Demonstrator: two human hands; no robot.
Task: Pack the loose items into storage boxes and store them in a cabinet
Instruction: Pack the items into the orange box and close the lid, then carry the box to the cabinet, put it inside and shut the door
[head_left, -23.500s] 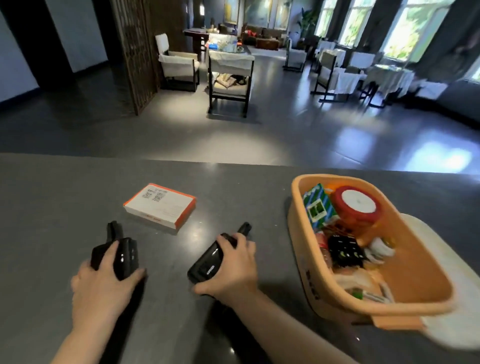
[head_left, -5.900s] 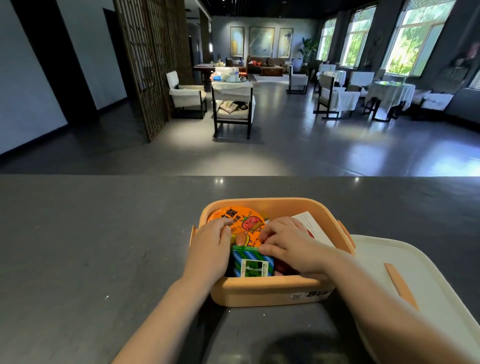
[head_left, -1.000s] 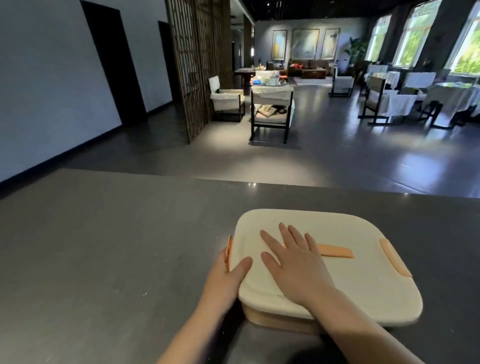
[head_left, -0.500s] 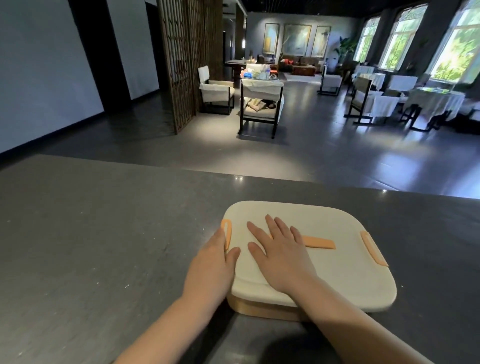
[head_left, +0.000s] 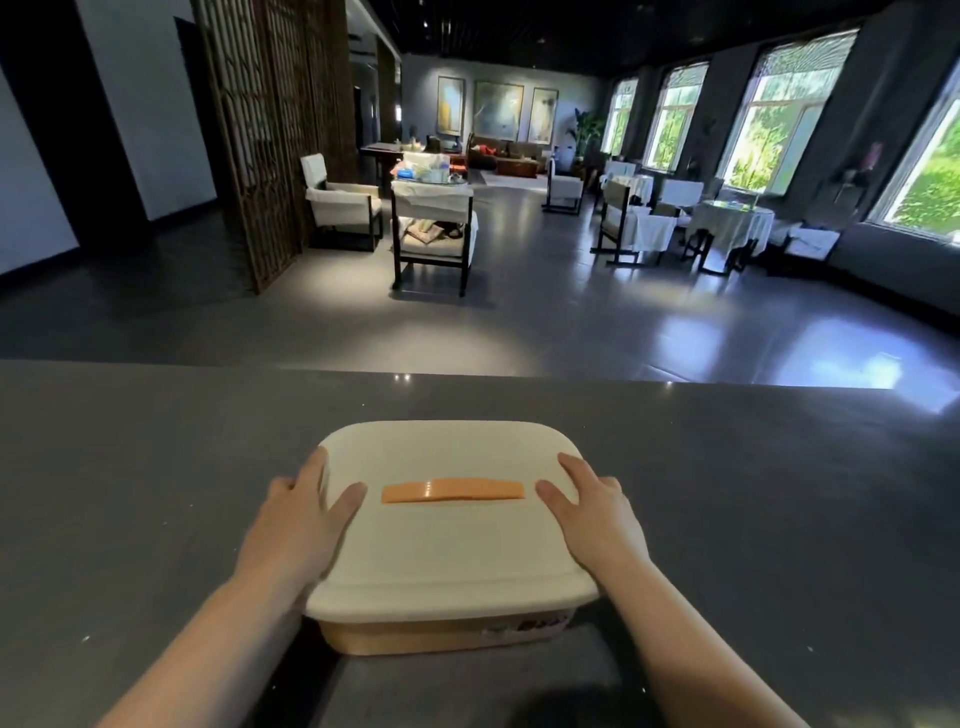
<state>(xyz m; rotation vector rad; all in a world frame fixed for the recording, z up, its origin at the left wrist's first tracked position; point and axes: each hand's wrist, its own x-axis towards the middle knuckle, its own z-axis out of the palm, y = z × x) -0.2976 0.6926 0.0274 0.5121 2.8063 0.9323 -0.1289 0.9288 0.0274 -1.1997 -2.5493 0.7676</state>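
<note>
Storage box lidded, both hands at its ends

Head view: storage box sits near us on the worktop. Our left hand and right hand each clasp a lid end, likely seating it or readying a lift.

Bare counter around lidded box
</note>
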